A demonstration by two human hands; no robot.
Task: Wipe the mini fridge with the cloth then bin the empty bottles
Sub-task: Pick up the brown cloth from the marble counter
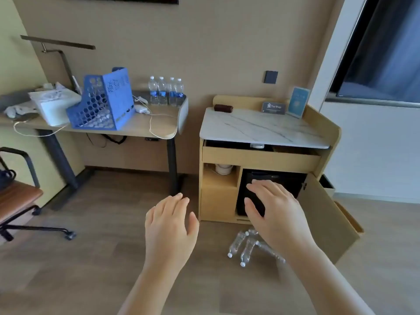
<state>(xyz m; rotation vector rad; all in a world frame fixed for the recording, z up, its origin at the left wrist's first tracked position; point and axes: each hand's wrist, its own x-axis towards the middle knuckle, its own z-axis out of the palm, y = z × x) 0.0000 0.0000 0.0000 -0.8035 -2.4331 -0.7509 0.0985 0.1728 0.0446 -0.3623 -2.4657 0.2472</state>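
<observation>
Both bare hands are raised in front of the person, palms down, and neither holds anything; the left hand (171, 226) has its fingers (181, 200) spread loosely over the wooden floor (91, 258), and the right hand (276, 212) is spread open too, hanging in front of the small black mini fridge (293, 181); whether it touches the fridge I cannot tell; the fridge sits in the lower right compartment of the pale wooden cabinet (219, 201) with the white marble-look surface (261, 129), and the cabinet's wooden door (327, 214) stands swung open to the right; three clear empty plastic bottles (244, 245) lie on the floor just in front of the cabinet's front edge, partly hidden by the right forearm; no cloth shows in either hand, and I cannot make one out for certain anywhere, nor a bin; so the wiping step looks not yet begun; the next move, I judge, calls for finding and gripping a cloth before the fridge is touched, with the bottles left until afterwards
</observation>
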